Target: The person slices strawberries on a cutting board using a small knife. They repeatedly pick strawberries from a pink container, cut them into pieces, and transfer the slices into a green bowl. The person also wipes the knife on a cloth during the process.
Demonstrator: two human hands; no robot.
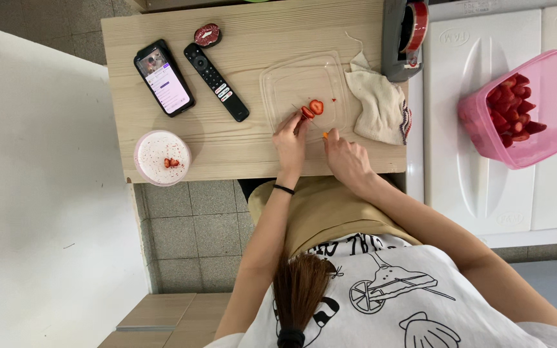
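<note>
Now I am pinching a strawberry (307,113) with the fingertips of my left hand (290,138), holding it down on the clear plastic lid (278,84) on the table (253,148). A cut slice (316,106) is lying just beside it. My right hand (346,158) is closed around a small knife with an orange handle (325,135); the blade is too thin to see well. I am judging the berry soft, wet and slippery, easily crushed, so I am gripping it lightly at its sides, away from the cut.
</note>
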